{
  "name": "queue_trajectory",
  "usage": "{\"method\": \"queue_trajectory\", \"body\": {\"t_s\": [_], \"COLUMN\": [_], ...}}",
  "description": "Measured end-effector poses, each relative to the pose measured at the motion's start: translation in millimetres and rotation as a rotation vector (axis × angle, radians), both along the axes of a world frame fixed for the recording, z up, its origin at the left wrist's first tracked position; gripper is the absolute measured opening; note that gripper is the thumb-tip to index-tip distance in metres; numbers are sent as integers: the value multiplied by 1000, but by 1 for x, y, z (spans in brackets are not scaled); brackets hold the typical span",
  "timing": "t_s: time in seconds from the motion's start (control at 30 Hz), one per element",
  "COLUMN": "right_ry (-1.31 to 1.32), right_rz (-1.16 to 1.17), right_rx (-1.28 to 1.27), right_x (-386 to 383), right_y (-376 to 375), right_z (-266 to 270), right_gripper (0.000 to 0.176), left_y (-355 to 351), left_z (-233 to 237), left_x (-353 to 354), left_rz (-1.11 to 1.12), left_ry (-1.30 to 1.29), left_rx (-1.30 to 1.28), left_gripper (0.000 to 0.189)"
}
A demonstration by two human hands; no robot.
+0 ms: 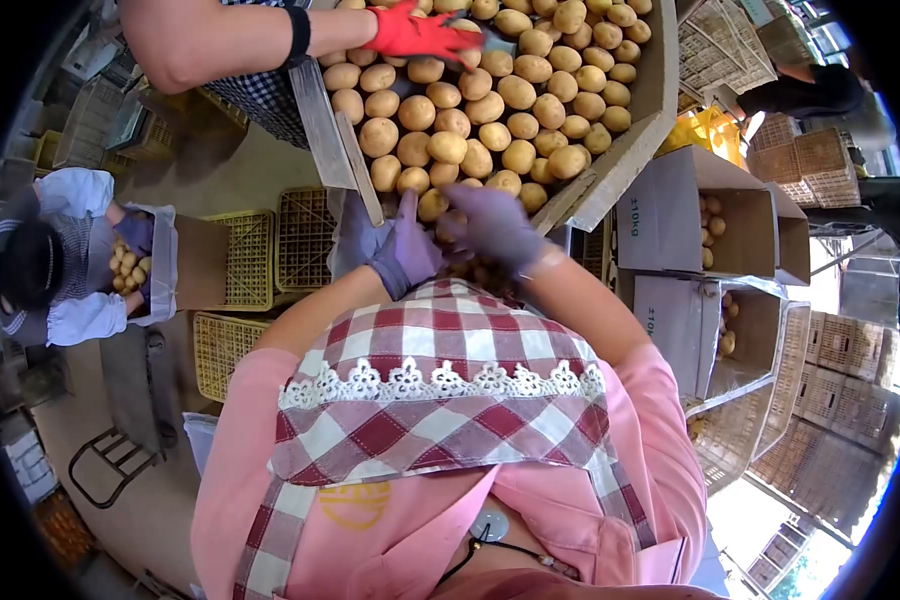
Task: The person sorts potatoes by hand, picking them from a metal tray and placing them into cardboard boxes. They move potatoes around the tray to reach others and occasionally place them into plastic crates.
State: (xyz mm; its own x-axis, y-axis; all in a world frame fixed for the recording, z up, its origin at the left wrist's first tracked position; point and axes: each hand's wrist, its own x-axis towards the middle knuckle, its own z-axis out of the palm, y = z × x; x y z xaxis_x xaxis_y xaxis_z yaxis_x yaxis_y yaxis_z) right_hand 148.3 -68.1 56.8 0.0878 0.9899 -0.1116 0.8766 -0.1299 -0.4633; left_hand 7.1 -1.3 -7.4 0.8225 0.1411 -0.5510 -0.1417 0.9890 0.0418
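Note:
Many potatoes (517,92) lie in a wooden sorting tray (620,150) in front of me. My left hand (408,248), in a purple glove, is at the tray's narrow near end, with a finger stretched up beside a potato (432,206). Close on its right is my gloved right hand (494,228), smeared by motion. Its fingers reach over the potatoes at the tray mouth, and I cannot make out whether they grip one. More potatoes show dimly below, between my hands and the checked apron (450,330).
Another person's red-gloved hand (425,33) reaches over the tray's far left. Cardboard boxes (660,215) with potatoes stand at right. Yellow crates (245,258) sit at left, near a person (80,250) handling a potato box. A dark stool (135,385) stands lower left.

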Motion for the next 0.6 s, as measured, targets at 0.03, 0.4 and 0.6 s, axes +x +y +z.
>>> {"method": "queue_trajectory", "body": {"t_s": [0.03,0.4,0.6], "right_ry": [-187,325,-102], "right_rz": [-14,-317,-1377], "right_rx": [-55,540,1162], "right_x": [-20,17,185], "right_y": [19,-50,-370], "right_z": [-24,3,30], "right_gripper": [42,48,32], "left_y": [1,0,4], "left_z": [-12,-2,-16], "left_x": [-4,-9,0], "left_rz": [-13,21,152], "left_ry": [-38,238,206], "left_rx": [3,192,-8], "left_gripper": [78,95,77]}}
